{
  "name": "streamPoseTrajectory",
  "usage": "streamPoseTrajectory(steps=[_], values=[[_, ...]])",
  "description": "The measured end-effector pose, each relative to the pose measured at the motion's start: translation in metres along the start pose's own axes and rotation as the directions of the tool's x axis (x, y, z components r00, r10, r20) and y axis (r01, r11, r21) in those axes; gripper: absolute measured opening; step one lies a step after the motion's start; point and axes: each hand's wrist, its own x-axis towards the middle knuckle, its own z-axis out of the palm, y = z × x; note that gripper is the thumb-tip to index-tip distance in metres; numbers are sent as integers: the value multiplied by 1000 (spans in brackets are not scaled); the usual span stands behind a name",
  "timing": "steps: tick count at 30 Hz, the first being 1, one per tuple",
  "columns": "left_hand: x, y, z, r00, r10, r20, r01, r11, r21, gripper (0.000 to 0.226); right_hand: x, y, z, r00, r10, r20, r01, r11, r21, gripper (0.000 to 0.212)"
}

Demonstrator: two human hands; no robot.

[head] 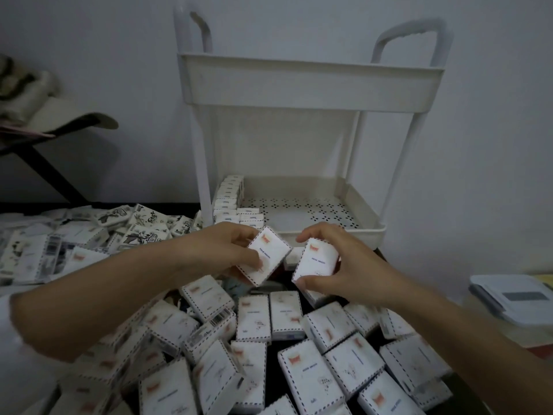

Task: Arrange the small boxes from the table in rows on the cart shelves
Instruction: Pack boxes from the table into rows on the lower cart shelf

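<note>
Small white cardboard boxes with dashed borders (302, 381) heap on the dark table (273, 354). The left hand (227, 253) grips one tilted box (264, 260). The right hand (344, 271) pinches another box (317, 262). Behind them, the white plastic cart's lower tray (353, 202) holds rows of boxes (230, 196) at its left. The print is too blurred to read.

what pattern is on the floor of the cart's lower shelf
The cream lower shelf floor is dotted with clusters of small holes; head view.

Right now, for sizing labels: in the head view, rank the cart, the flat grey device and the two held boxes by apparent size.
1. cart
2. flat grey device, cut off by the frame
3. left-hand box and right-hand box look alike, unranked
</note>
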Motion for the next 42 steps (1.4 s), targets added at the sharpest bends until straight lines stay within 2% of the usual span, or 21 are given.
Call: streamPoseTrajectory(steps=[3, 6, 9, 10, 15, 17, 20, 23, 26, 29, 31, 34, 36, 40, 42], values=[[7, 2, -4, 999, -32, 18, 35, 982, -187, 30, 16, 6, -2, 999, 28, -30, -24, 990, 136, 52], [16, 4, -9, 998, -29, 50, 43, 951, -305, 29, 34, 12, -3, 999, 43, -31, -37, 983, 180, 44], [26, 6, -18, 998, -37, 58, 56, 922, -382, 30, 54, 27, -1, 997, 66, -41, -57, 981, 183, 17], [31, 5, -22, 998, -45, 38, 57, 916, -396, 30, 61, 33, -1, 996, 82, -47, -71, 978, 198, 11], [66, 22, -38, 976, -61, -210, -44, 886, -462, 18, 102, 49, -7, 988, 141, -60, -120, 954, 275, 23], [84, 36, -45, 941, 16, -337, -131, 938, -320, 19, 121, 53, -13, 987, 134, -93, -108, 963, 247, 22], [111, 51, -60, 855, 206, -475, -166, 978, 126, 26, 145, 56, -21, 986, 136, -92, -118, 976, 186, 21], [134, 54, -76, 846, 286, -450, -81, 903, 421, 32, 159, 57, -24, 989, 127, -81, -116, 986, 124, 29], [149, 48, -80, 855, 334, -396, 13, 750, 661, 34, 167, 60, -23, 988, 120, -101, -108, 988, 115, 38], [158, 34, -73, 881, 326, -344, 31, 685, 728, 43, 170, 64, -21, 988, 116, -99, -110, 992, 65, 41], [161, 23, -70, 902, 316, -294, 24, 643, 765, 46, 173, 66, -20, 984, 113, -135, -112, 994, 16, 33], [161, 14, -70, 954, 230, -190, 23, 578, 816, 41, 176, 69, -19, 973, 131, -189, -135, 991, -7, 24], [161, 15, -72, 965, 194, -176, 40, 554, 831, 33, 178, 68, -17, 968, 123, -221, -141, 988, -66, 25], [160, 17, -72, 948, 280, -151, 40, 367, 929, 32, 188, 65, -10, 961, 68, -268, -107, 985, -136, 28], [158, 12, -70, 946, 299, -127, 31, 308, 951, 32, 196, 64, -2, 962, 38, -270, -88, 980, -176, 29]])
